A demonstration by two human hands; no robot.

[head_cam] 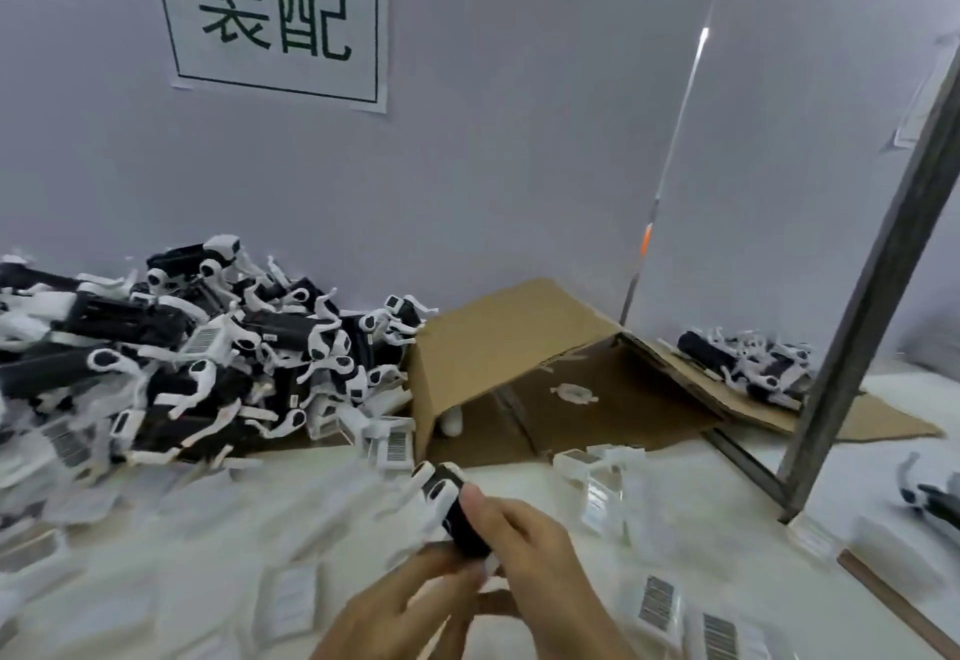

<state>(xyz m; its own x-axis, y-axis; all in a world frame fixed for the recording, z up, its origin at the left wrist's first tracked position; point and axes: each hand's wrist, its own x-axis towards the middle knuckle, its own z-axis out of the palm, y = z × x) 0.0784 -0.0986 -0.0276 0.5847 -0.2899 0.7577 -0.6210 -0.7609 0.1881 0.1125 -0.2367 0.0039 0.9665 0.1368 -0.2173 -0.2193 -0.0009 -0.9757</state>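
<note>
Near the bench's front edge, the right hand [524,540] pinches the glossy black body of a black-and-white plastic part [445,495]. The left hand [410,592], blurred, seems to grip its lower end. This is likely a fitting step. Next, press the hard curved pieces squarely together.

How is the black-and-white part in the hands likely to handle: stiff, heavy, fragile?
Probably stiff: the part looks like moulded plastic and holds its shape between the left hand and right hand. Likely light, as fingers alone carry it. Its thin white arm might snag or snap.
</note>
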